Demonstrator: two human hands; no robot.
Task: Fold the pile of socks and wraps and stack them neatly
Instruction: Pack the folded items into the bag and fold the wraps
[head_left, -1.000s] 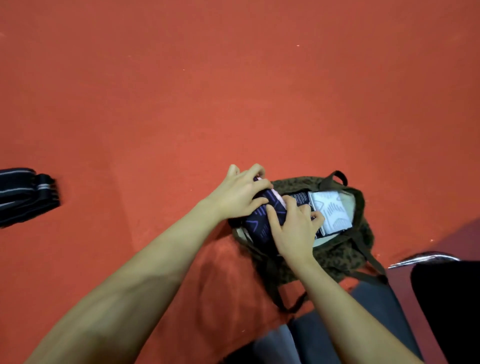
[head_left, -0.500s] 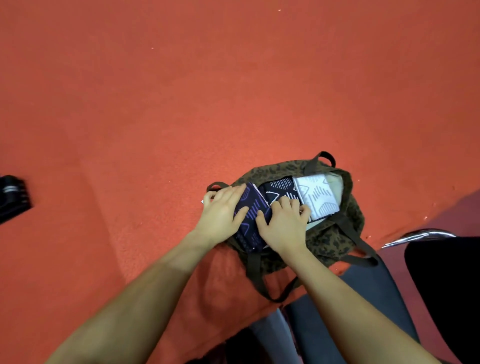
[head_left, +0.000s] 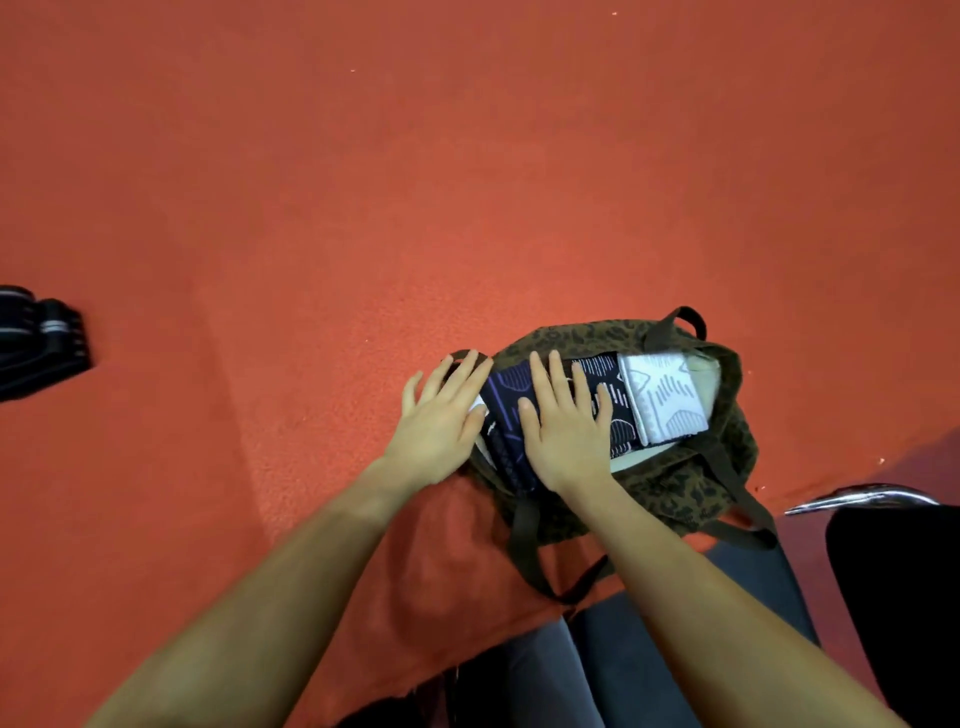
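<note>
Folded socks (head_left: 602, 400) are pressed flat inside a leopard-print bag (head_left: 675, 483) by the open left hand (head_left: 441, 421) and right hand (head_left: 563, 426), nothing gripped; packing seems nearly finished, with the dark bundle (head_left: 41, 343) probably fetched next.

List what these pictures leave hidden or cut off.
- Head view: the dark striped bundle is cut by the left edge.
- The navy folded piece is partly under the right hand and left hand.
- The bag hides whatever lies below the folded pieces.
</note>
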